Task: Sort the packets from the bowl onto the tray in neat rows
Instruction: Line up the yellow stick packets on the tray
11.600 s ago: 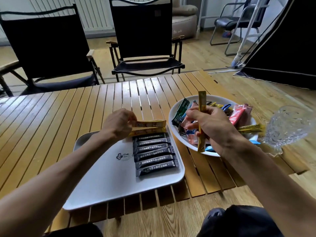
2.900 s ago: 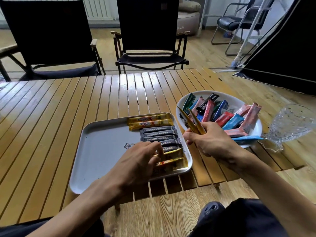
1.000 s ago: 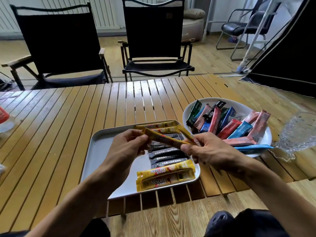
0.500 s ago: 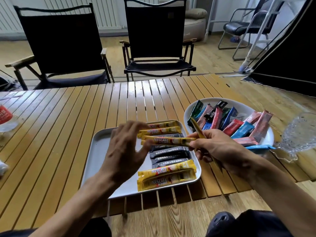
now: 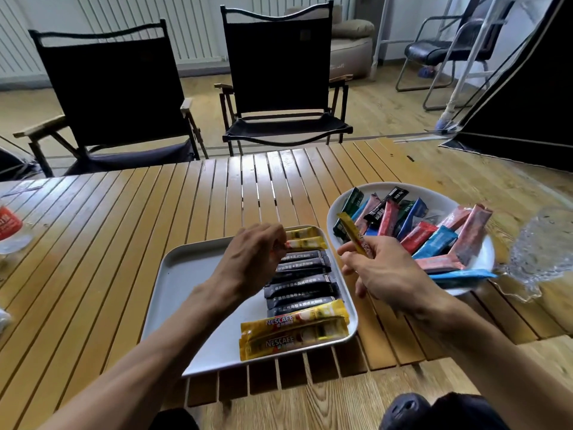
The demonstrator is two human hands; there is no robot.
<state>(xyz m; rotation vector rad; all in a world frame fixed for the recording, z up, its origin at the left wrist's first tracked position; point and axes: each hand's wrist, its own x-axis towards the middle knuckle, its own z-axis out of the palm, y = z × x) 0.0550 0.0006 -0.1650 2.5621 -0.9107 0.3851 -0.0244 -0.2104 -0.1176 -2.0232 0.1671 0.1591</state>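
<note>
A white tray [image 5: 186, 283] lies in front of me with a column of stick packets along its right side: yellow packets [image 5: 305, 238] at the far end, several black packets [image 5: 299, 276] in the middle and two yellow Nescafe packets [image 5: 294, 328] at the near end. My left hand [image 5: 251, 259] pinches the left end of a far yellow packet that lies on the tray. My right hand [image 5: 381, 268] holds one yellow packet [image 5: 352, 232] upright between tray and bowl. The white bowl [image 5: 477, 259] at the right holds several coloured packets [image 5: 434, 240].
A patterned glass dish [image 5: 545, 246] stands right of the bowl near the table's right edge. A clear cup with a red label [image 5: 11, 231] sits at the far left. Two black folding chairs [image 5: 279, 82] face the wooden slat table [image 5: 124, 237].
My left hand has carried the yellow packet away from my right hand and down onto the far end of the tray. My right hand keeps one yellow packet, now tilted upright.
</note>
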